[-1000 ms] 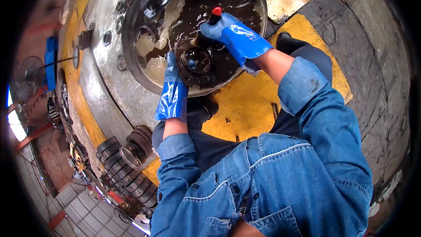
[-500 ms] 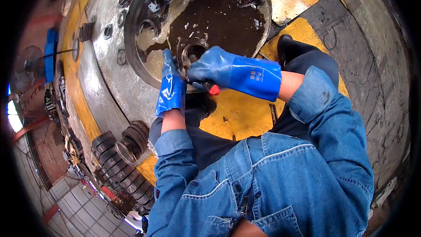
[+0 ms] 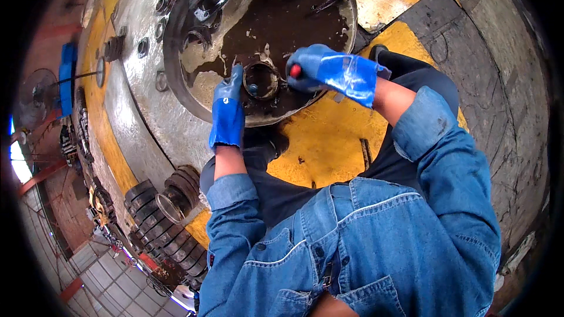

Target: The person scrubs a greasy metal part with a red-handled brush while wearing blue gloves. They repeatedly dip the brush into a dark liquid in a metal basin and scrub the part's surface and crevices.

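A greasy metal ring (image 3: 271, 85) stands at the near side of a round metal basin (image 3: 174, 76) of dark liquid, its round opening facing up at me. My left hand (image 3: 228, 91), in a blue rubber glove, grips the ring's left edge; its fingertips are partly hidden. Just right of the ring, my right hand (image 3: 308, 66), gloved in the same blue, is closed round a tool with a red handle end (image 3: 295, 71). The fist hides most of that tool, so its working end cannot be made out.
Dark, wet metal parts (image 3: 200, 36) lie at the basin's left and far side. Small rings (image 3: 143, 47) sit on the metal plate left of it. Ribbed cylindrical parts (image 3: 167, 229) line the lower left, beside a stacked ring part (image 3: 177, 194). A blue-framed fan (image 3: 66, 76) stands far left.
My right hand has swung right, off the ring, with the red-ended tool. The ring's opening now shows more fully. My left hand has stayed at the ring's left side, barely shifting.
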The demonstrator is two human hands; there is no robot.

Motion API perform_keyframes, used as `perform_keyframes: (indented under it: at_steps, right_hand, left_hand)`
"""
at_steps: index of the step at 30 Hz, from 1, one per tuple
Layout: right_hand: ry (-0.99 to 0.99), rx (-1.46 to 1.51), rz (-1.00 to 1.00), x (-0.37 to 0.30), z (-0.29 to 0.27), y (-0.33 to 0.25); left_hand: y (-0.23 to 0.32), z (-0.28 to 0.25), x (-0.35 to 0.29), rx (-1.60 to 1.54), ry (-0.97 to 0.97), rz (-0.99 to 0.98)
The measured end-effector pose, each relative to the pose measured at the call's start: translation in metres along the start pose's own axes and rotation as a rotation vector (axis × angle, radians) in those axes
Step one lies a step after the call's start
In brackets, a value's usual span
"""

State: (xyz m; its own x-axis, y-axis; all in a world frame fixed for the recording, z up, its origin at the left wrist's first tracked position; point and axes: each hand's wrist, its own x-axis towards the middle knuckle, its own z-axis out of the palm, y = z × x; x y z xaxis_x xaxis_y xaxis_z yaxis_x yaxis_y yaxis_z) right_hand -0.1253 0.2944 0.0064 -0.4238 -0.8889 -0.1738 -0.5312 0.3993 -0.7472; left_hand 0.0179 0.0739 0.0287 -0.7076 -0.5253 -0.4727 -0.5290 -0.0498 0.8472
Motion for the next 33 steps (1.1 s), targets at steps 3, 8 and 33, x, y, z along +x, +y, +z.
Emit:
perform_keyframes:
  at_steps: [3, 8, 33]
  right_hand:
    - [0.193, 0.367, 0.345, 0.016, -0.015, -0.001]
    - [0.447, 1.134, 0.086, 0.003, -0.031, -0.025]
    - [0.138, 0.754, 0.255, 0.028, 0.0, -0.062]
  left_hand:
    - [0.011, 0.011, -0.007, 0.051, 0.048, -0.025]
    - [-0.004, 0.011, 0.005, 0.178, 0.15, 0.086]
    - [0.037, -0.023, -0.016, 0.191, 0.28, 0.318]
